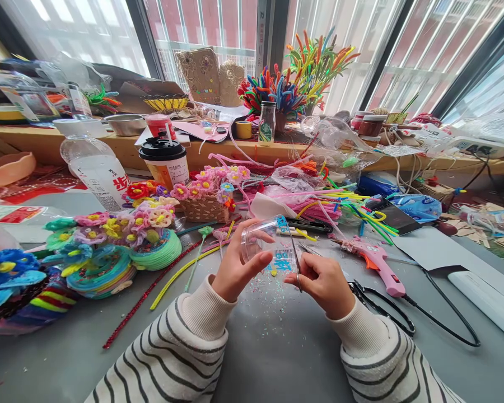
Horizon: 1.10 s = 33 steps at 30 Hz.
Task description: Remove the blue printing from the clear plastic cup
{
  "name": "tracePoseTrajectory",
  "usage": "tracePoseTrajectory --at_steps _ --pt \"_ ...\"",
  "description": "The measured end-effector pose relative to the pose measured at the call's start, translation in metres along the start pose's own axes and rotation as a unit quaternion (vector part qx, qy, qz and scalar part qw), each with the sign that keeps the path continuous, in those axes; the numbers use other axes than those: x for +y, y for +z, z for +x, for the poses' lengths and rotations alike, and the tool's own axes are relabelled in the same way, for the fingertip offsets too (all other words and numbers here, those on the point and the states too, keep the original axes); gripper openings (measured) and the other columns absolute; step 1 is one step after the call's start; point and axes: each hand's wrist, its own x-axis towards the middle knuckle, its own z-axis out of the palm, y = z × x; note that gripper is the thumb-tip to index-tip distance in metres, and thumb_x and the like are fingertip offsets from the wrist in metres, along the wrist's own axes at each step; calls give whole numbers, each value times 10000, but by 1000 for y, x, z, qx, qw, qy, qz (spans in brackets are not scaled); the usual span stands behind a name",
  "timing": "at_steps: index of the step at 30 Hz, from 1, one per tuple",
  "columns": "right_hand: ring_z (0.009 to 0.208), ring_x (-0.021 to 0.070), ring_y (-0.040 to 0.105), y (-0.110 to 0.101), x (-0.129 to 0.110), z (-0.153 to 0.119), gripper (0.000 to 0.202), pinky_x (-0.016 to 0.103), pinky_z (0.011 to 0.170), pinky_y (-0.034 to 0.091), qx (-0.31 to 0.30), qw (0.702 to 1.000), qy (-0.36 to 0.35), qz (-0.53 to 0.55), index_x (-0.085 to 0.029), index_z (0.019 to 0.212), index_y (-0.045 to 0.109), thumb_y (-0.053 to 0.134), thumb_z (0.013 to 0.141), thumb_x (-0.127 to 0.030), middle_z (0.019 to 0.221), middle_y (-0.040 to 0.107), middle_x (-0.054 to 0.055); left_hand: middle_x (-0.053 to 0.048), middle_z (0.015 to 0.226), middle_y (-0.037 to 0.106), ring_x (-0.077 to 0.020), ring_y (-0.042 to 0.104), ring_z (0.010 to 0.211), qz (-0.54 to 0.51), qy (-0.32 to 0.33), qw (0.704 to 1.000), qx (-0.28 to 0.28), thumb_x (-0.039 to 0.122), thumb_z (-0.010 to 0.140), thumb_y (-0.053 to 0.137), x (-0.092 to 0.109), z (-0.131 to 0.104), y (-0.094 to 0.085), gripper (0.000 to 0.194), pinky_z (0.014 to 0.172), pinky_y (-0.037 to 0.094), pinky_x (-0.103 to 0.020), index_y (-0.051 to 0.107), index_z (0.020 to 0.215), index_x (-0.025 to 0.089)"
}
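My left hand (231,266) is closed around a clear plastic cup (284,246) with blue print and a barcode, tilted on its side. At the cup's right edge my right hand (330,284) grips a pair of scissors (295,254). A metal ring of their handle shows by the thumb, and the dark narrow blades run up along the cup. The fingers partly hide the handles. Tiny glittery bits (273,308) lie scattered on the grey table below the cup.
A pink glue gun (380,266) and a black-handled tool (388,308) lie to the right. Fuzzy-flower pots (155,249) stand at the left, beside a water bottle (94,168) and a coffee cup (164,162). Several pipe cleaners (315,207) lie behind the hands.
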Motion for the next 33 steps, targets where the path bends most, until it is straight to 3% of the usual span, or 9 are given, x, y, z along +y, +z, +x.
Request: tracePoseTrajectory --at_steps 9,20,26,30,33 --pt "396 85 385 3 1 -2 499 223 434 316 10 1000 -9 -24 -209 470 332 463 706 -628 413 496 -24 -21 870 542 -18 404 396 -1 -6 1000 13 501 670 578 -2 1 0 535 349 331 -169 360 1073 226" --pt "392 65 298 1 -2 0 494 202 386 239 -14 1000 -11 -7 -200 468 327 504 676 -612 403 359 -62 -8 755 561 -52 449 454 -3 -39 999 30 549 605 604 7 1 2 562 382 373 -176 380 990 207" --pt "387 78 354 0 -1 -1 501 215 410 287 -7 1000 -24 -12 -207 462 323 479 696 -622 402 456 -36 -7 753 555 -61 449 463 7 -53 998 36 575 583 604 7 2 1 609 366 357 -180 374 1004 200" --pt "402 88 399 2 1 -1 472 218 443 323 -1 1000 -25 -7 -211 473 335 479 727 -582 424 516 -21 -21 751 565 -108 495 543 8 -44 998 40 603 601 568 7 2 1 611 372 351 -192 385 1014 191" --pt "402 90 401 3 3 -1 453 220 440 321 -6 1000 -12 0 -213 484 328 503 724 -554 430 525 -19 -42 751 588 -170 551 711 21 -22 998 48 609 623 545 6 3 0 585 492 414 -240 420 997 178"
